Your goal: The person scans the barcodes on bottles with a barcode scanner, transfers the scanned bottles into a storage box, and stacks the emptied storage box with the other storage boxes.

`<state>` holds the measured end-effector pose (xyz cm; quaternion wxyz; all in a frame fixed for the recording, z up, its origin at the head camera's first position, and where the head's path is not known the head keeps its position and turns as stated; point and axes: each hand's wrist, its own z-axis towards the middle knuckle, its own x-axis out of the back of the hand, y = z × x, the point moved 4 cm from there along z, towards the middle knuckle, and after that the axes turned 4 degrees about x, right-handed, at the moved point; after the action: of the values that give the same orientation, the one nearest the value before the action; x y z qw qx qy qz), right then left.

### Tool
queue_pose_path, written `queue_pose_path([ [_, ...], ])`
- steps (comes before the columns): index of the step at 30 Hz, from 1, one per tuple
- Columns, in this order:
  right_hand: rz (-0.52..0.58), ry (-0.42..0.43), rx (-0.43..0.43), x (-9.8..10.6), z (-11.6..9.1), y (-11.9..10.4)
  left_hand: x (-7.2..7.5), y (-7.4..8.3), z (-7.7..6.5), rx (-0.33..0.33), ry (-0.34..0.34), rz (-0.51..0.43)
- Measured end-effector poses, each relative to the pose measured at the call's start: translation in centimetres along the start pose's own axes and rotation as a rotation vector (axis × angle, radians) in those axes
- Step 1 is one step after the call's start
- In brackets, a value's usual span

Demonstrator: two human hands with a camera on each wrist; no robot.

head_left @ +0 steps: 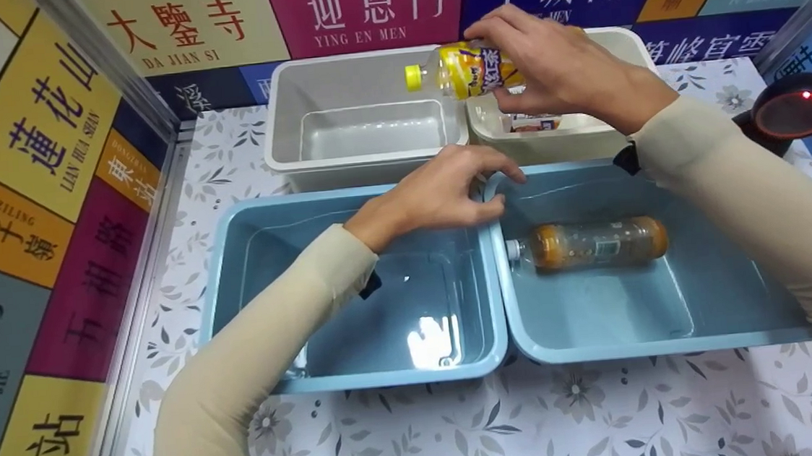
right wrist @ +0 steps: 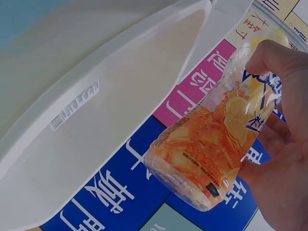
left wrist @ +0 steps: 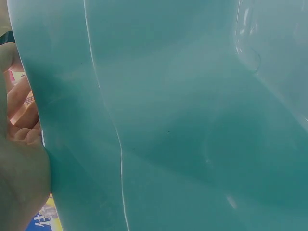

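My right hand grips a clear plastic drink bottle with a yellow cap and a yellow label, tilted on its side above the two pale bins. In the right wrist view the drink bottle shows an orange label with lemon slices, fingers and thumb around its side. My left hand hovers with loosely bent fingers near the adjoining rims of the two blue bins, holding nothing. A second bottle, clear with orange bands and a white cap, lies in the right blue bin.
The left blue bin stands beside the right one. Behind them are a grey-white bin and a cream bin with small wrapped packets. A round black device with red lights stands at right. Printed panels enclose the table.
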<state>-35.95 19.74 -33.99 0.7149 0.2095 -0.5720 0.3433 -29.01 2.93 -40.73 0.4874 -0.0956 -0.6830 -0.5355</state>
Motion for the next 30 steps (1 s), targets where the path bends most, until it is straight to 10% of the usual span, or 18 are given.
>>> queue_pose_path([
  [30,-0.001,-0.103,-0.092,-2.0,4.4,-1.1,0.1,0.0,0.0,-0.041,0.022,-0.004],
])
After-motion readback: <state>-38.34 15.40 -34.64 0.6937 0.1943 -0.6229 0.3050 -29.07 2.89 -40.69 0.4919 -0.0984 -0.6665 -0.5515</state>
